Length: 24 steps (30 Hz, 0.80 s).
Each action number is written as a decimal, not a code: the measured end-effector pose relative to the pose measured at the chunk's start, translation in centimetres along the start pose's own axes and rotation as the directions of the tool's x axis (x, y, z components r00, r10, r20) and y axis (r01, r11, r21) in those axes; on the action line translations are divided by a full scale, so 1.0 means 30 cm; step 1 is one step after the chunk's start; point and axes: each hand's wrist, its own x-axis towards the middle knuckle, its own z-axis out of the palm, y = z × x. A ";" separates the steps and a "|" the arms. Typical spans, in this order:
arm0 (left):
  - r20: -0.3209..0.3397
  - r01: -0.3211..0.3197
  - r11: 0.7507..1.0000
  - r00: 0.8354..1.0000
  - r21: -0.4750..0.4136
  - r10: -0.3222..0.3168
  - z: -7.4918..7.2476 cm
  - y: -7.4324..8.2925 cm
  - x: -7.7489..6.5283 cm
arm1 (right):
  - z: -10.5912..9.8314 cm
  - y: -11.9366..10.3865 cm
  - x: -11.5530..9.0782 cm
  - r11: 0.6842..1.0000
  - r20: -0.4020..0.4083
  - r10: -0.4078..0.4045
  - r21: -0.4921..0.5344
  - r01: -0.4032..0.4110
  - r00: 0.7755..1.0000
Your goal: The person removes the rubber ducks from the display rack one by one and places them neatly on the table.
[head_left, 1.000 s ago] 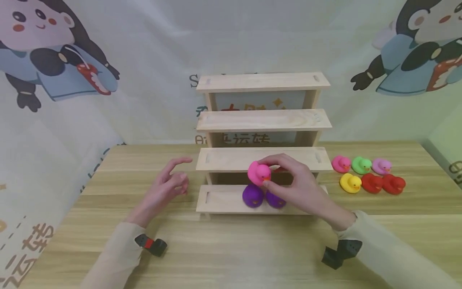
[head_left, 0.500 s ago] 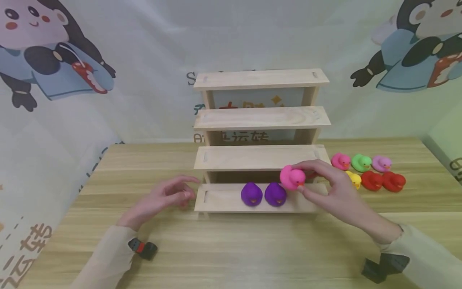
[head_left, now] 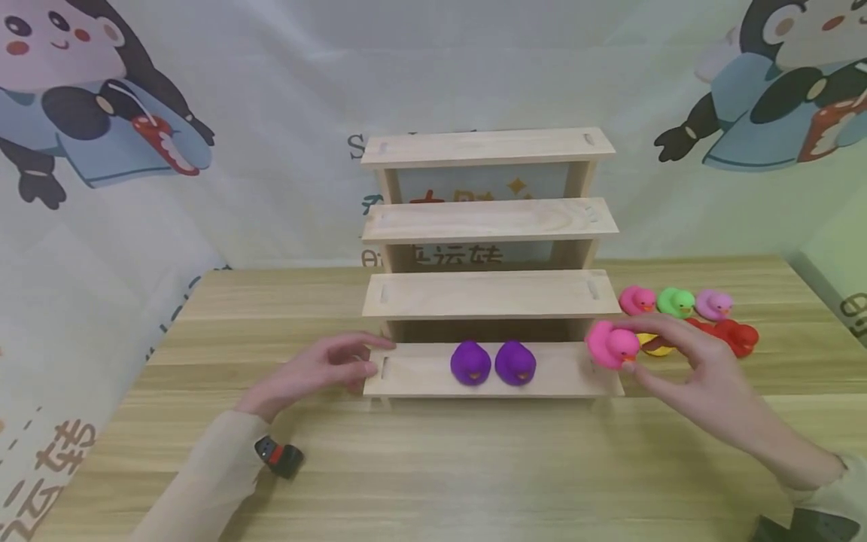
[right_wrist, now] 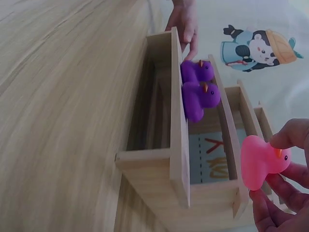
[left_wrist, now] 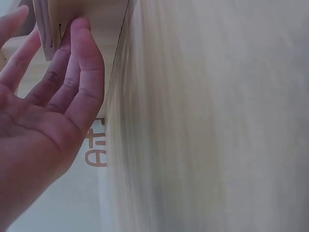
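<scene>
My right hand (head_left: 711,384) pinches a pink rubber duck (head_left: 612,345) between thumb and fingers, at the right end of the lowest step of a wooden stepped shelf (head_left: 488,295). In the right wrist view the same pink duck (right_wrist: 260,162) faces right. Two purple rubber ducks (head_left: 470,363) sit side by side at the middle of the lowest step. My left hand (head_left: 314,369) holds that step's left end. In the left wrist view, fingers of the left hand (left_wrist: 53,111) reach under the board (left_wrist: 44,29).
Right of the shelf, on the wooden table (head_left: 474,467), several ducks stand in two rows: a pink duck (head_left: 637,300), a green duck (head_left: 676,302), a lilac duck (head_left: 714,304), a partly hidden yellow duck (head_left: 655,346) and red ducks (head_left: 740,338). A printed cloth (head_left: 284,113) hangs behind.
My right hand has carried the pink duck rightward from above the purple ducks to the step's right end. My left hand has moved right, onto the step's left end.
</scene>
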 end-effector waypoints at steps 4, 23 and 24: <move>0.007 0.016 1.000 1.000 -0.012 -0.016 0.005 0.006 0.003 | -0.022 0.027 -0.024 1.000 -0.016 -0.009 0.013 0.009 1.000; 0.003 0.012 0.999 1.000 -0.049 -0.012 0.017 0.011 0.015 | -0.062 0.127 -0.123 0.989 0.024 0.113 -0.103 -0.110 0.993; 0.003 0.014 0.998 1.000 -0.054 -0.014 0.017 0.011 0.015 | -0.061 0.130 -0.125 0.988 0.027 0.118 -0.105 -0.115 0.993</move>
